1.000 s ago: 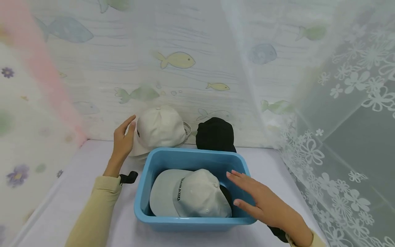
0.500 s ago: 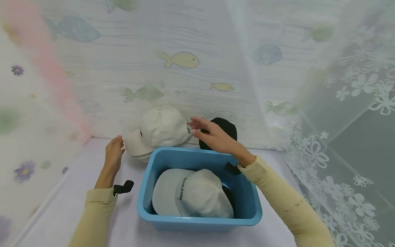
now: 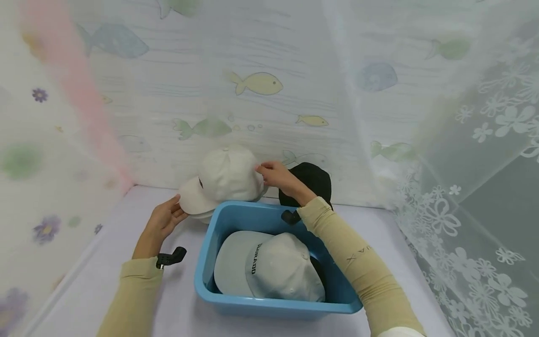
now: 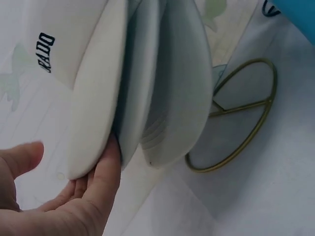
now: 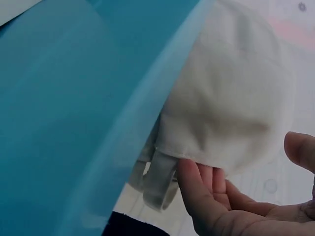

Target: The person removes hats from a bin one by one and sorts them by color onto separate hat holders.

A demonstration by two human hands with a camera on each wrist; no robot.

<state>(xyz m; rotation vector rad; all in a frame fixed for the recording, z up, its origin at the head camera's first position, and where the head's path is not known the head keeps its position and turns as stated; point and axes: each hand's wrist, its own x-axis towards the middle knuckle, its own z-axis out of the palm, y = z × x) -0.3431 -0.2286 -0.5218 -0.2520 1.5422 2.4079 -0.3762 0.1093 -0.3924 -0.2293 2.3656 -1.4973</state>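
Observation:
Beyond the tub, a stack of white caps [image 3: 229, 175] has its brims to the left; the left wrist view shows three brims layered, with dark lettering on the top cap [image 4: 93, 93]. My left hand [image 3: 164, 217] touches that top brim, its fingers tucked between it and the brim below, the thumb held apart. At the back edge of the cap, my right hand [image 3: 280, 178] has its fingertips under the rim near the straps [image 5: 160, 182], the thumb off the fabric. A pale cap [image 3: 278, 267] with lettering lies in the blue tub [image 3: 280, 306].
A black cap [image 3: 313, 182] stands behind the tub, partly covered by the right arm. A brass-coloured wire stand [image 4: 241, 113] shows by the stack in the left wrist view. Fish-patterned curtain [image 3: 261, 84] hangs behind the white table [image 3: 105, 234].
My right hand has moved from above the tub to the back of the white cap. My left hand dropped lower, then reached in under the brim.

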